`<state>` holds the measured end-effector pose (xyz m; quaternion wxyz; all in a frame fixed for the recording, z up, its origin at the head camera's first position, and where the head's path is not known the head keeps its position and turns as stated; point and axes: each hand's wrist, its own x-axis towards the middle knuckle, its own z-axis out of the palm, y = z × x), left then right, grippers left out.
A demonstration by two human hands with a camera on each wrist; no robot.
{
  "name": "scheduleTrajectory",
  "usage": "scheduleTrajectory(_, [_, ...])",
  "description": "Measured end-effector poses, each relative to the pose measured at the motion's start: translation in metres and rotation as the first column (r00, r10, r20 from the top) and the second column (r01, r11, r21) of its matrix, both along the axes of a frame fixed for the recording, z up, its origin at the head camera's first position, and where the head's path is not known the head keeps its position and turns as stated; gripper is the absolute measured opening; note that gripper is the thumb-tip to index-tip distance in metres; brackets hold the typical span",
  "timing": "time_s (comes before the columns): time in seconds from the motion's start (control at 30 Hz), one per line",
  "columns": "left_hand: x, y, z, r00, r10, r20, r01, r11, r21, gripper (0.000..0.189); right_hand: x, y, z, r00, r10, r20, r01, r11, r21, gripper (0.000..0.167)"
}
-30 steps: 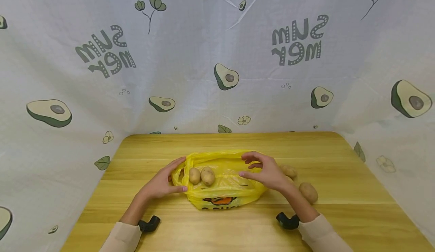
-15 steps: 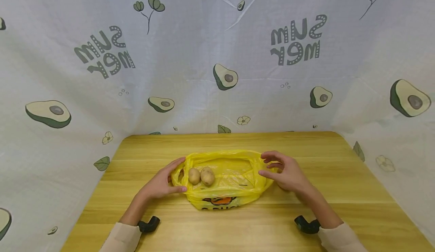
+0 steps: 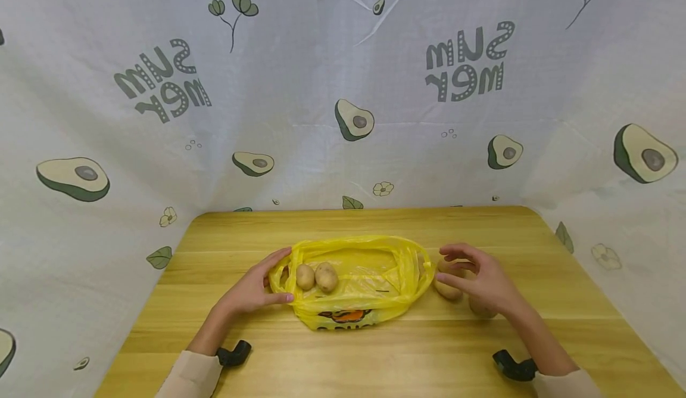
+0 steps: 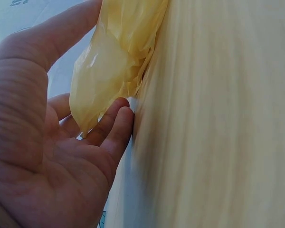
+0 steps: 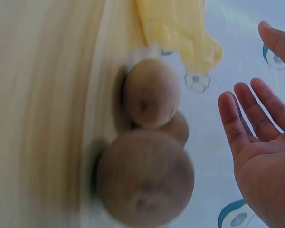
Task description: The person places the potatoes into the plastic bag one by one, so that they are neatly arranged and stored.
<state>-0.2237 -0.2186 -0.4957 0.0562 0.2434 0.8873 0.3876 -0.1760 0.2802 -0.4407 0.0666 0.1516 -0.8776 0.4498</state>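
A yellow plastic bag [image 3: 370,314] lies on its base with its mouth open upward, two potatoes [image 3: 326,277] showing in its left part. My left hand [image 3: 252,285] rests on the bag's left end, thumb and fingers spread along the rim on either side of a handle loop. In the left wrist view its fingers are relaxed around the thin plastic [image 4: 109,71]. Right of the bag, my right hand [image 3: 482,279] hovers over loose potatoes [image 3: 449,292], partly hiding them. The right wrist view shows its fingers apart from the nearest potato [image 5: 147,178], holding nothing.
All of this stands on a wooden table [image 3: 348,362]. Behind it hangs a pale curtain [image 3: 300,88] printed with avocados. Black curved pieces [image 3: 234,354] sit at both wrists. Another loose potato [image 3: 481,308] lies under the right hand's wrist side.
My right hand has moved right, from above the bag's opening, past its right end, to the loose potatoes. The bag's right side shows fully now. My left hand has stayed in place.
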Motion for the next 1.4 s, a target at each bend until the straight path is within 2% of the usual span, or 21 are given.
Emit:
scheduleTrajectory(0.17, [-0.001, 0.0, -0.001, 1.0, -0.002, 0.003, 0.002, 1.0, 0.001, 0.104, 0.008, 0.015, -0.002, 0.999, -0.044, -0.001, 0.044, 0.998, 0.043, 0.047])
scheduleTrajectory(0.43, [0.0, 0.0, -0.001, 1.0, -0.002, 0.009, 0.002, 1.0, 0.0, 0.104, 0.016, 0.04, -0.003, 0.992, -0.107, 0.065, 0.096, 0.983, 0.154, 0.056])
scheduleTrajectory(0.83, [0.001, 0.001, 0.001, 1.0, 0.001, 0.01, -0.001, 1.0, 0.001, 0.104, 0.018, 0.061, -0.019, 0.996, -0.061, 0.063, 0.047, 0.98, 0.193, 0.067])
scheduleTrajectory(1.03, [0.002, 0.001, 0.0, 1.0, 0.002, 0.008, -0.002, 1.0, 0.002, 0.104, 0.02, 0.065, -0.025, 0.997, -0.044, 0.065, 0.027, 0.969, 0.246, 0.068])
scheduleTrajectory(1.4, [0.001, 0.001, 0.0, 1.0, 0.003, 0.014, -0.003, 1.0, 0.003, 0.104, 0.023, 0.071, -0.027, 0.993, 0.051, 0.108, -0.082, 0.949, 0.303, 0.069])
